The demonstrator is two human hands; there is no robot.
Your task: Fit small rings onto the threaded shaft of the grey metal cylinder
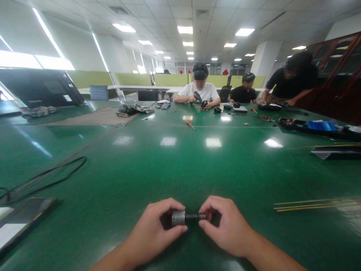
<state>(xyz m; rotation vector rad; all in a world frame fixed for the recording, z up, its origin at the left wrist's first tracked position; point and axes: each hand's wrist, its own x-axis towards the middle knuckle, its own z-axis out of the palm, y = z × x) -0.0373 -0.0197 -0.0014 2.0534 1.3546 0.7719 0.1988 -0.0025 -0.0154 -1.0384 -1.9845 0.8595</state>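
Observation:
Between my two hands is a small metal part (pixel 178 218), a silver cylinder with a thinner dark shaft running out to the right. My left hand (pixel 158 226) grips the thick cylinder between thumb and fingers. On the other side, the fingertips of my right hand (pixel 225 224) are closed around the shaft's far end. The part lies sideways, low over the green table (pixel 135 180); whether it touches the surface I cannot tell.
Thin yellowish rods (pixel 304 205) lie at right. A dark flat object (pixel 28 218) and a black cable (pixel 64 177) are at left. An orange screwdriver (pixel 189 123) lies farther back. Across the table, a person in white (pixel 183 90) holds a power drill (pixel 198 97); two others work farther right.

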